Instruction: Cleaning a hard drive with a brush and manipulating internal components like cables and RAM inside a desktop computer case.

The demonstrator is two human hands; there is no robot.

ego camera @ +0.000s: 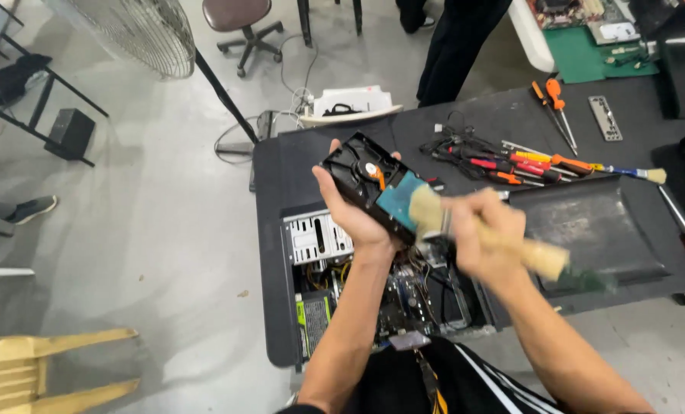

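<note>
Head view: the left hand (355,218) has its grip clamped on a hard drive (373,186), held tilted above the open computer case (373,295) at the near left of the bench (511,123). The right hand (484,234) has its grip closed around a brush (503,245), bristles touching the drive's near edge. Screwdrivers (526,165) lie farther right.

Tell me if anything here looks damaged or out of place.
Nothing looks damaged. The computer case lies open on its side, insides exposed. The left hand holds a hard drive; the right hand sweeps a brush over it.
</note>
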